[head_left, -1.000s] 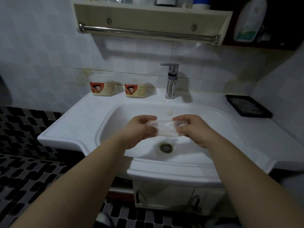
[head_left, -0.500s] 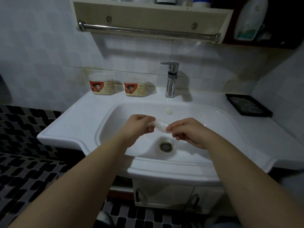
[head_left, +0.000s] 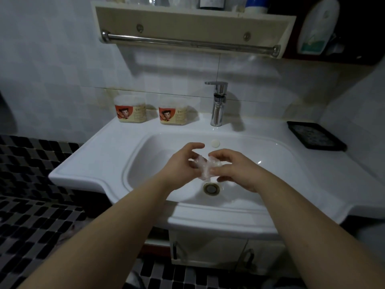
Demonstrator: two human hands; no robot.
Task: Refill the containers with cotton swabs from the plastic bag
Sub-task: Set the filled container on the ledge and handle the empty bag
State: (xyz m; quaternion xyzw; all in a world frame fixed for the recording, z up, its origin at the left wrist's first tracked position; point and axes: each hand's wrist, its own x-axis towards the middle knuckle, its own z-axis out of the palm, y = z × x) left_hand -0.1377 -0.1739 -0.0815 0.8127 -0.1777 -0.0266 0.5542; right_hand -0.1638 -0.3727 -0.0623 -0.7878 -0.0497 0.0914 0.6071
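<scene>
Above the sink (head_left: 100,155) basin, the plastic bag (head_left: 206,168) spans the gap between the left hand (head_left: 182,165) and right hand (head_left: 236,171), its long axis roughly side to side. Both hands pinch it, fingers curled on opposite ends. Bag: clear, crumpled; swabs inside cannot be made out. The 2 targets, left container (head_left: 130,110) and right container (head_left: 173,113), stand on the ledge beyond and leftward, nearer the left hand.

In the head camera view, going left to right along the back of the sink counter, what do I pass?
left cotton swab container → second cotton swab container → chrome faucet → black tray
</scene>
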